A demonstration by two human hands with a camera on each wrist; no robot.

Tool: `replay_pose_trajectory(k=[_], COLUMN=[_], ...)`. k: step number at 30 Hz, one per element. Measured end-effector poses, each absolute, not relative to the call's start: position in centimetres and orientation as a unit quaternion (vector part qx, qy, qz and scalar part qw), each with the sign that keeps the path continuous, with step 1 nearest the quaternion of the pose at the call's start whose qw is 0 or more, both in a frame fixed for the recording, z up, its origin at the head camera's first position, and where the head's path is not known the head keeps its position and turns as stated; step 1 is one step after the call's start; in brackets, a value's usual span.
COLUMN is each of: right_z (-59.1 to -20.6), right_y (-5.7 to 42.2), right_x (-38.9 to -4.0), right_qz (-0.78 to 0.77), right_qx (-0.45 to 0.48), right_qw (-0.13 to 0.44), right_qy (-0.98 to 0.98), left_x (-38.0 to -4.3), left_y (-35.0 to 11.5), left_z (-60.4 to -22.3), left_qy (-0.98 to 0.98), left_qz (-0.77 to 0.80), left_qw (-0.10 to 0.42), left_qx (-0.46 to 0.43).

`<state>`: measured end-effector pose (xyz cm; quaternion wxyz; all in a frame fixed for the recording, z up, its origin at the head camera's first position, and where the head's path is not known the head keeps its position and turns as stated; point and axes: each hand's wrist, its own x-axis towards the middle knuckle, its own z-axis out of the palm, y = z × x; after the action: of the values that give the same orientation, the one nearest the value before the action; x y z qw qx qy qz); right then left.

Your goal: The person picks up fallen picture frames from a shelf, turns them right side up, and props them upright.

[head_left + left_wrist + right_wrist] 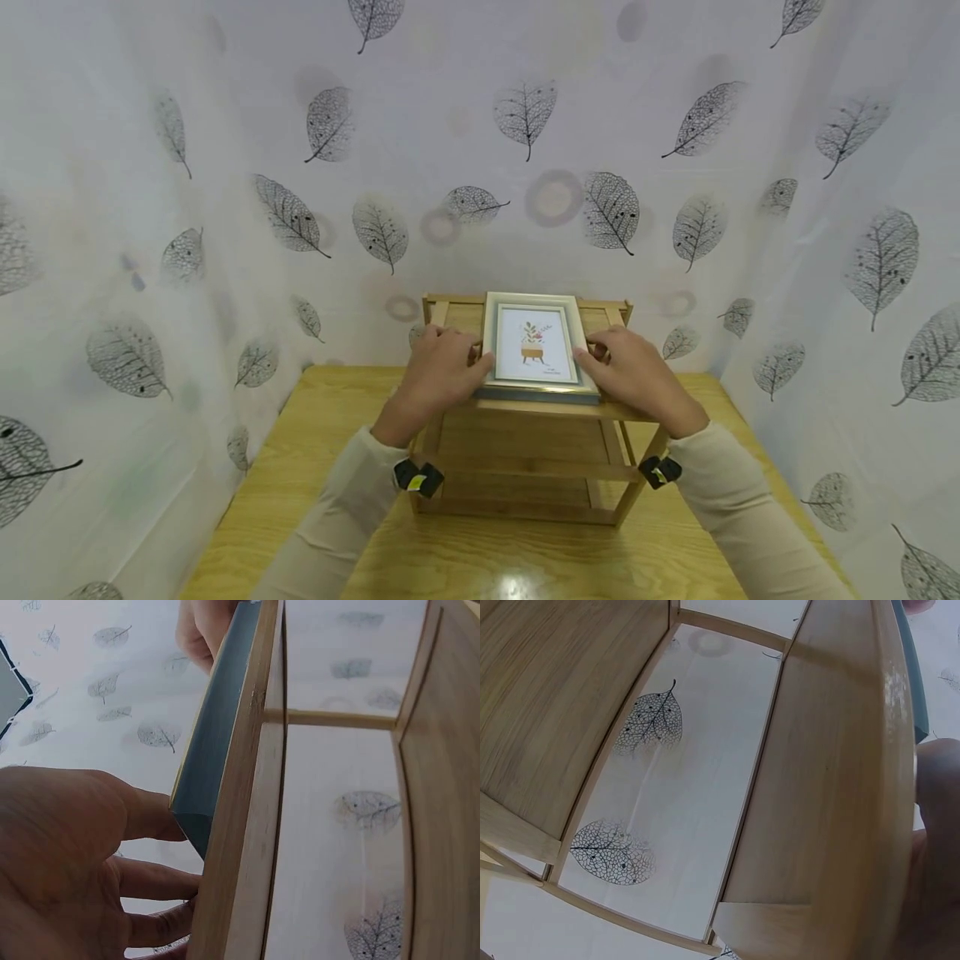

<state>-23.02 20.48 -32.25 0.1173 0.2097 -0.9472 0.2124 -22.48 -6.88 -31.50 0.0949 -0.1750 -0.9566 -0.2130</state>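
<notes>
A picture frame [534,346] with a pale border and blue-grey sides lies face up on the top of a wooden shelf rack [528,468]. Its print shows a plant in a brown pot on legs. My left hand [442,371] holds the frame's left side, the thumb by the near left corner. On the opposite side, my right hand [633,373] grips the right edge with thumb and curled fingers. In the left wrist view the frame's blue-grey side [217,735] lies along the rack's top board. The right wrist view shows mostly the rack, with the right hand [939,825] partly cut off.
The rack stands on a yellow wood-grain table [330,442] and has lower shelves under its top. A white curtain [465,100] printed with dark leaves hangs behind and along both sides.
</notes>
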Motion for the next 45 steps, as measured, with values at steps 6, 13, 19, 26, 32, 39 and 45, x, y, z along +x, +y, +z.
replay_pose_trajectory(k=[6, 13, 19, 26, 32, 39, 45], right_z=[-32.29, -32.43, -32.49, -32.46, -32.17, -31.93, -31.71], right_y=[20.24, 19.99, 19.93, 19.92, 19.93, 19.82, 19.73], right_x=[-23.06, -23.42, -23.4, -23.34, -23.23, -23.18, -23.25], right_qz=[0.215, 0.216, 0.218, 0.223, 0.229, 0.234, 0.248], right_qx=[0.202, 0.207, 0.212, 0.21, 0.201, 0.19, 0.181], right_qw=[0.114, 0.125, 0.13, 0.137, 0.143, 0.147, 0.149], right_qy=[-0.949, -0.946, -0.944, -0.942, -0.942, -0.942, -0.94], left_x=[-22.58, -22.57, -22.54, -22.55, -22.62, -22.71, -22.54], left_y=[-6.81, -6.73, -6.68, -6.67, -6.63, -6.44, -6.22], left_z=[-31.6, -31.55, -31.55, -31.63, -31.68, -31.57, -31.28], left_qy=[-0.957, -0.954, -0.951, -0.948, -0.941, -0.942, -0.946], left_qz=[-0.204, -0.209, -0.223, -0.236, -0.246, -0.24, -0.233], left_qw=[0.101, 0.108, 0.111, 0.109, 0.123, 0.127, 0.132], left_qx=[-0.183, -0.185, -0.185, -0.185, -0.197, -0.195, -0.184])
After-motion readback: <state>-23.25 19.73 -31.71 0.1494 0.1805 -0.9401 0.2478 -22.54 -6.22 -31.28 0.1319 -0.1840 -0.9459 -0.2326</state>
